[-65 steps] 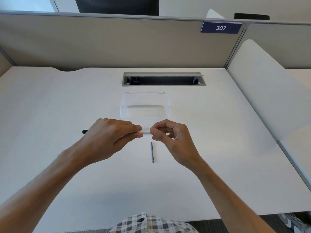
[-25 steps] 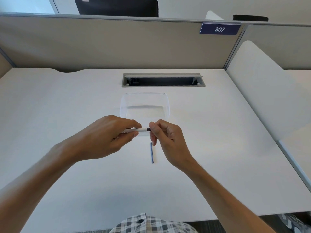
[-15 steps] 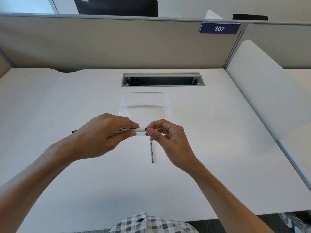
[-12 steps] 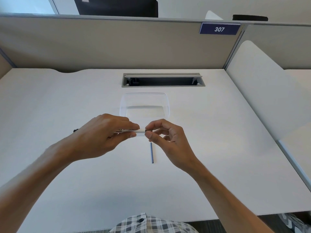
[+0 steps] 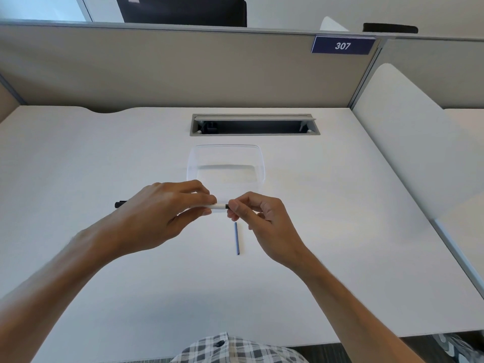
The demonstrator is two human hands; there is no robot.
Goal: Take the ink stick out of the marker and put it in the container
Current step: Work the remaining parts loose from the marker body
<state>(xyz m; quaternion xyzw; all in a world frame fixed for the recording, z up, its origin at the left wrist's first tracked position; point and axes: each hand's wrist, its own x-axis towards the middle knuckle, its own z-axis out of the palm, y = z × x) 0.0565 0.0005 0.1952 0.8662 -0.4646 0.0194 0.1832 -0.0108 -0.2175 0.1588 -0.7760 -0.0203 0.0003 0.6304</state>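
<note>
My left hand grips a white marker held level above the desk; its black cap end sticks out past the hand on the left. My right hand pinches the marker's right end with thumb and forefinger, where a short dark bit shows at the tip. What that dark bit is cannot be told. A thin blue ink stick lies on the desk just below my hands. The clear plastic container stands right behind my hands with nothing in it.
A grey cable slot is cut into the white desk behind the container. Beige partition panels close off the back, with a sign reading 307. A white side divider runs along the right.
My right fingers have gone on working at the marker's right end; the dark bit showed longer a second ago and is shorter now. The blue stick and container have not moved.
</note>
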